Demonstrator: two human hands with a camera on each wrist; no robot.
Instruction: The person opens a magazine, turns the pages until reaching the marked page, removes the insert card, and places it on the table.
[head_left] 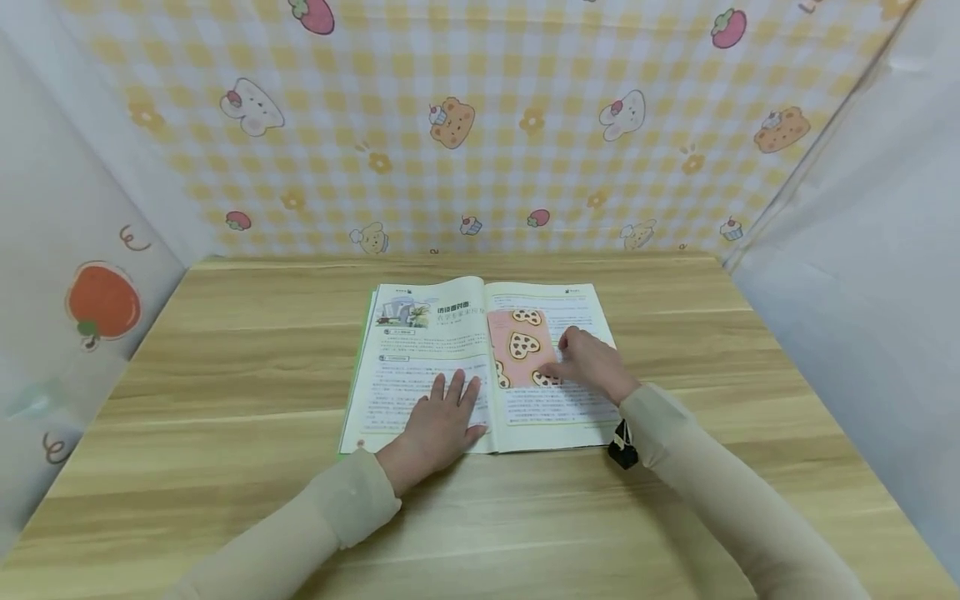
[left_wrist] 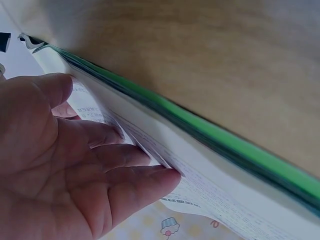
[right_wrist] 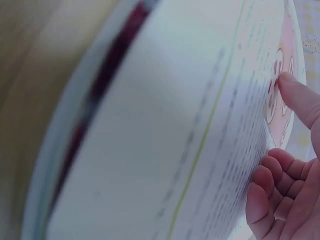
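Observation:
An open book [head_left: 555, 421] with printed pages lies on the table in the head view. On its right page lies a flat pink card [head_left: 510, 329] with heart-shaped cookie pictures. My left hand [head_left: 442, 421] rests on the lower left page, fingers spread. My right hand [head_left: 596, 364] is at the card's right edge. In the right wrist view, the thumb [right_wrist: 295, 95] touches the pink card, while the other fingers [right_wrist: 260, 200] are loosely bent over the page beside it. The left wrist view shows the left fingers [left_wrist: 145, 187] against the page.
The wood-grain table [head_left: 225, 400] extends around the book. A small black object [head_left: 622, 447] is beside the right cuff. Behind the table hangs a yellow checked cloth [head_left: 495, 167] with cartoon animals, and pale walls [head_left: 840, 275] stand at both sides.

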